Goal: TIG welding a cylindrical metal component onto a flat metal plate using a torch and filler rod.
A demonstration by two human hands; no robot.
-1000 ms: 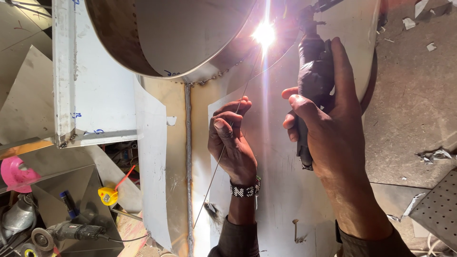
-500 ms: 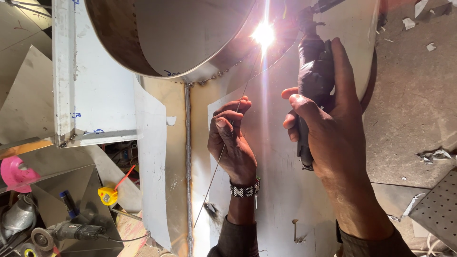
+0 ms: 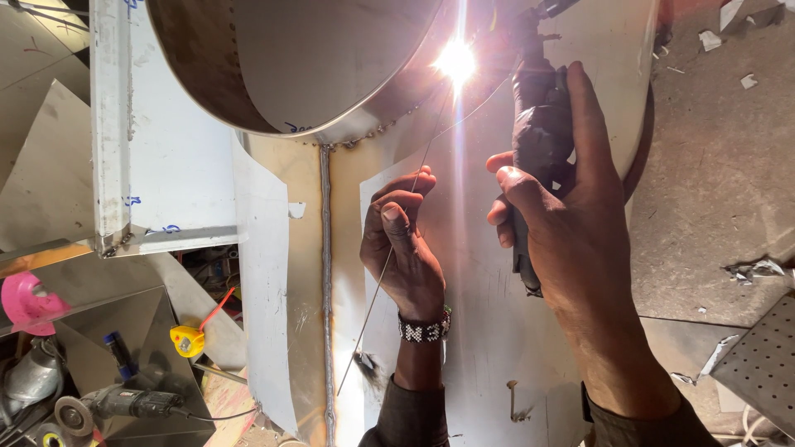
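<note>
My right hand (image 3: 571, 232) grips a black welding torch (image 3: 537, 124) whose tip points up at a bright white arc (image 3: 455, 60). The arc sits on the curved seam where a round steel drum (image 3: 273, 66) meets a tall sheet-metal body (image 3: 497, 331). My left hand (image 3: 406, 244), with a beaded wristband, pinches a thin filler rod (image 3: 377, 290) between thumb and fingers. The rod runs from low left up towards the arc. A straight weld bead (image 3: 325, 273) runs down the body left of my left hand.
A white box section (image 3: 112, 124) stands at left. Below it lie a pink object (image 3: 29, 302), a yellow tape measure (image 3: 187, 340), an angle grinder (image 3: 116, 406) and metal offcuts. A concrete floor with scraps (image 3: 729, 165) and a perforated sheet (image 3: 762, 364) lie at right.
</note>
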